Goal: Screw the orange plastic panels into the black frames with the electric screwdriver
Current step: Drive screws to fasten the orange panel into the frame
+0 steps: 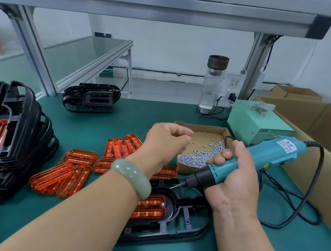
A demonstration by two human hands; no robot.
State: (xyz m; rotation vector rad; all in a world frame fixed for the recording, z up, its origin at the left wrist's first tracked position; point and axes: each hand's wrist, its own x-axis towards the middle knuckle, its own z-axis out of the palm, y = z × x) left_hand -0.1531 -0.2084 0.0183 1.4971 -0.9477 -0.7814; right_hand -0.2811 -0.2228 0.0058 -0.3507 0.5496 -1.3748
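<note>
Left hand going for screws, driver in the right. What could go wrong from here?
1. The teal electric screwdriver in the right hand has its bit hanging over the black plastic frame; a slip could scratch the orange plastic panel seated in it.
2. The left hand is over the open cardboard box of small silver screws; a knock could scatter them.
3. The driver's black cord loops loosely on the mat and could snag.

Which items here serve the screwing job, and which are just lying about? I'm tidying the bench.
Job: electric screwdriver in right hand; screws; orange panels; black frame; left hand.
Lying about: water bottle; green box; cardboard cartons.
</note>
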